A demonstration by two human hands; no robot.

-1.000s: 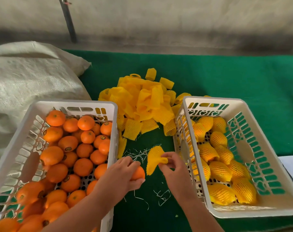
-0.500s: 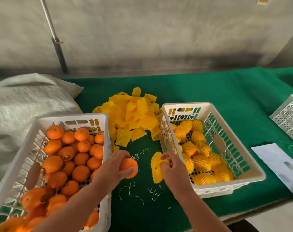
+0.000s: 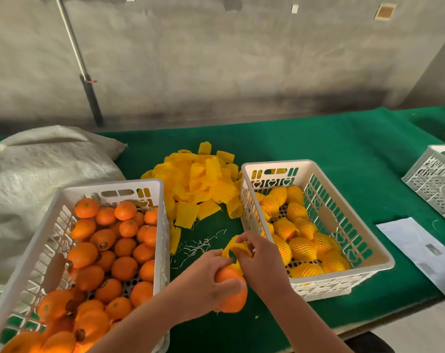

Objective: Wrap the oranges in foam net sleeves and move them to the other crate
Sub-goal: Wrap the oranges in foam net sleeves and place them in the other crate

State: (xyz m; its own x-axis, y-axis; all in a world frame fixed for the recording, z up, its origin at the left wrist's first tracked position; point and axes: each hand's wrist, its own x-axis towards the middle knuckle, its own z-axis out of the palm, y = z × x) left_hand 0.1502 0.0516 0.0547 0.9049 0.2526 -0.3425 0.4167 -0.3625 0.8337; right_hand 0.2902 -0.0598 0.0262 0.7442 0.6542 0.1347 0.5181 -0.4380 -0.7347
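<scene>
Trouble could come at the mouth of the foam net sleeve: if the opening is not stretched wide enough when the orange goes in, the thin mesh may tear or fold under the fruit, and I think the round, smooth orange could also slip from the grip and roll on the green tabletop. The left hand holds the orange with fingers curled around it, between the two crates at the near edge. The right hand pinches the yellow sleeve just above the orange, and the sleeve touches the fruit's top. The orange looks bright, firm and bare, with none of the net over it yet. The left crate is full of unwrapped oranges, and the right crate holds the wrapped ones, about half full. A pile of spare sleeves lies at the far side between both crates
</scene>
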